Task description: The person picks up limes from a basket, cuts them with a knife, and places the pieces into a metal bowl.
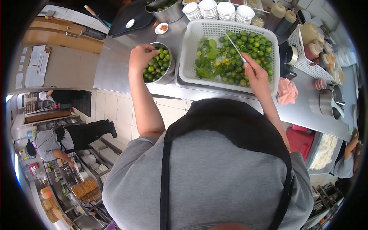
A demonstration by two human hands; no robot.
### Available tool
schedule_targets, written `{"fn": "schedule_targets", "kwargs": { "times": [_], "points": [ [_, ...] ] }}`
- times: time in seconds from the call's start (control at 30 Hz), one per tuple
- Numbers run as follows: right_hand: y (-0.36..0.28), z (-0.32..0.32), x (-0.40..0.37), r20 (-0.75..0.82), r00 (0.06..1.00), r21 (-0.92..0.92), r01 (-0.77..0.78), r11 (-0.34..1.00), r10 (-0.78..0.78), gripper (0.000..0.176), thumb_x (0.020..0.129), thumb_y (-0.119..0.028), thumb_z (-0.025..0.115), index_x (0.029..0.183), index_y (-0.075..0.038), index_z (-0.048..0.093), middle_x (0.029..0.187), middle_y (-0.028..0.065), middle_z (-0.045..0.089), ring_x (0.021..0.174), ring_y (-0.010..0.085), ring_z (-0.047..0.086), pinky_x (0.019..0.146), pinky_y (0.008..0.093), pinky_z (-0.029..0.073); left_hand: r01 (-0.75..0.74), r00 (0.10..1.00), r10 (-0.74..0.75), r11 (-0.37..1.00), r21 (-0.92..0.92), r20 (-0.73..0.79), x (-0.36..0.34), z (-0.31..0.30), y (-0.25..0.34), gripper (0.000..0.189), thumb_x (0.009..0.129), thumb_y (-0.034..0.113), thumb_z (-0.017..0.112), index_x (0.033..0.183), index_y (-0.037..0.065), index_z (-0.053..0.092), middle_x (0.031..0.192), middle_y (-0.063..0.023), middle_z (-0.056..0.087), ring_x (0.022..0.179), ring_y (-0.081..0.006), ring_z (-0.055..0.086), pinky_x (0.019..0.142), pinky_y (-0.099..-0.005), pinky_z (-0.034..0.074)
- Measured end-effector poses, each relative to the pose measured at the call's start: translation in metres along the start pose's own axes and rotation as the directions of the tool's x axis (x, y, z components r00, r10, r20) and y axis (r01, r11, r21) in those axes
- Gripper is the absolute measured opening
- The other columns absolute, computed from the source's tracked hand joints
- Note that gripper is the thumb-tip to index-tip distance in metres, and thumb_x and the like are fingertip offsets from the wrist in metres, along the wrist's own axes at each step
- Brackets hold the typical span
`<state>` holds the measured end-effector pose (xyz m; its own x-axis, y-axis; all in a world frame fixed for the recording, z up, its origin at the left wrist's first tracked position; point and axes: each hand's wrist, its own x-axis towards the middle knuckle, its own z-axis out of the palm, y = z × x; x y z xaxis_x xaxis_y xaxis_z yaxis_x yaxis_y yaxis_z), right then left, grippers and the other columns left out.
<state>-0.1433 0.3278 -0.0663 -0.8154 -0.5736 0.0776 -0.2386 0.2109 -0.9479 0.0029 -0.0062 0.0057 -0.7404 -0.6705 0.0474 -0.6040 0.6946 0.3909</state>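
Note:
My right hand [256, 74] grips a small knife [235, 46], its thin blade pointing up and to the left over a white perforated basket [184, 57]. Many small green limes [255, 45] fill the basket's right side and middle. Leafy green sprigs [206, 71] and a few yellow pieces [218, 63] lie on its left side. My left hand [141, 57] reaches over the rim of a round metal pot [168, 76] full of green limes [158, 63]. Its fingers are curled together above them; whatever they hold, if anything, is hidden.
Behind the basket stand stacks of white dishes [226, 11]. A small dish of reddish bits [161, 28] sits behind the pot. To the right are a pink cloth [287, 92], sauce bottles [276, 15] and metal containers [327, 101]. Another person [65, 140] works at shelves on the left.

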Motion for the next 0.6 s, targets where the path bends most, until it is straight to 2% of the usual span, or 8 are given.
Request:
{"fn": "schedule_targets", "kwargs": {
  "times": [0.07, 0.17, 0.23, 0.33, 0.37, 0.47, 0.53, 0.6],
  "points": [
    [0.000, -0.003, 0.002, -0.038, 0.999, 0.010, 0.015, 1.000, -0.015, 0.030, 0.090, -0.020, 0.053, 0.118, -0.012, 0.057, 0.065, 0.0001, 0.052, 0.058, 0.0055, 0.042, 0.055, 0.0210, 0.037, -0.059, 0.998, 0.058, 0.997, -0.043, -0.026, 0.007, 0.012, 0.006, 0.021, 0.070, 0.016, 0.070, 0.087, 0.003, 0.068, 0.081, -0.0126, 0.067, 0.075, -0.0188, 0.064, 0.070, -0.0291, 0.048],
    [0.000, -0.007, 0.001, -0.056, 0.998, 0.040, -0.004, 0.999, 0.007, 0.030, 0.090, -0.020, 0.053, 0.119, -0.013, 0.057, 0.066, -0.0003, 0.052, 0.059, 0.0058, 0.043, 0.055, 0.0212, 0.038, -0.159, 0.987, 0.157, 0.981, -0.113, -0.030, 0.025, 0.061, 0.040, 0.018, 0.072, 0.015, 0.067, 0.087, 0.006, 0.069, 0.081, -0.0100, 0.067, 0.075, -0.0187, 0.065, 0.069, -0.0300, 0.049],
    [0.001, -0.008, 0.001, -0.071, 0.997, 0.057, 0.011, 0.998, -0.007, 0.030, 0.090, -0.020, 0.053, 0.120, -0.014, 0.057, 0.066, -0.0005, 0.052, 0.059, 0.0058, 0.043, 0.055, 0.0213, 0.038, -0.289, 0.951, 0.297, 0.952, -0.096, 0.083, 0.040, 0.115, 0.065, 0.019, 0.071, 0.017, 0.067, 0.086, 0.006, 0.068, 0.082, -0.0115, 0.067, 0.076, -0.0222, 0.064, 0.072, -0.0310, 0.049],
    [0.001, -0.013, -0.001, -0.095, 0.995, 0.068, -0.005, 0.998, 0.011, 0.030, 0.090, -0.020, 0.053, 0.120, -0.013, 0.056, 0.066, -0.0011, 0.051, 0.059, 0.0059, 0.043, 0.056, 0.0212, 0.038, -0.353, 0.905, 0.370, 0.929, -0.114, 0.212, 0.033, 0.164, 0.112, 0.018, 0.071, 0.019, 0.065, 0.084, 0.007, 0.068, 0.084, -0.0135, 0.065, 0.080, -0.0291, 0.062, 0.076, -0.0385, 0.047],
    [-0.001, -0.014, -0.002, -0.095, 0.995, 0.055, 0.000, 0.999, 0.005, 0.030, 0.090, -0.020, 0.053, 0.120, -0.013, 0.056, 0.066, -0.0012, 0.051, 0.059, 0.0058, 0.043, 0.056, 0.0210, 0.038, -0.431, 0.885, 0.420, 0.902, 0.012, 0.201, 0.042, 0.191, 0.115, 0.017, 0.070, 0.017, 0.067, 0.083, 0.007, 0.067, 0.081, -0.0135, 0.065, 0.079, -0.0294, 0.062, 0.075, -0.0383, 0.047],
    [-0.001, -0.015, -0.005, -0.102, 0.995, 0.055, -0.005, 0.998, 0.010, 0.030, 0.090, -0.019, 0.053, 0.120, -0.013, 0.056, 0.066, -0.0015, 0.050, 0.059, 0.0055, 0.043, 0.056, 0.0207, 0.038, -0.435, 0.879, 0.409, 0.898, 0.061, 0.246, 0.047, 0.224, 0.119, 0.018, 0.068, 0.015, 0.069, 0.084, 0.007, 0.067, 0.082, -0.0140, 0.065, 0.079, -0.0316, 0.062, 0.075, -0.0389, 0.048],
    [0.000, -0.012, -0.005, -0.108, 0.994, 0.077, -0.015, 0.997, 0.023, 0.030, 0.090, -0.019, 0.052, 0.120, -0.013, 0.056, 0.067, -0.0018, 0.050, 0.059, 0.0054, 0.042, 0.056, 0.0205, 0.037, -0.442, 0.866, 0.431, 0.897, -0.015, 0.252, 0.049, 0.204, 0.115, 0.021, 0.068, 0.010, 0.068, 0.089, 0.006, 0.067, 0.085, -0.0131, 0.066, 0.079, -0.0274, 0.063, 0.075, -0.0359, 0.049],
    [0.002, -0.011, -0.005, -0.116, 0.993, 0.088, 0.016, 0.996, -0.005, 0.030, 0.090, -0.018, 0.052, 0.120, -0.013, 0.057, 0.068, -0.0020, 0.051, 0.060, 0.0050, 0.042, 0.056, 0.0200, 0.037, -0.154, 0.934, 0.293, 0.848, -0.508, 0.206, 0.054, 0.179, 0.112, 0.023, 0.071, 0.009, 0.067, 0.092, 0.003, 0.066, 0.084, -0.0113, 0.066, 0.081, -0.0197, 0.063, 0.075, -0.0310, 0.049]
  ]
}}
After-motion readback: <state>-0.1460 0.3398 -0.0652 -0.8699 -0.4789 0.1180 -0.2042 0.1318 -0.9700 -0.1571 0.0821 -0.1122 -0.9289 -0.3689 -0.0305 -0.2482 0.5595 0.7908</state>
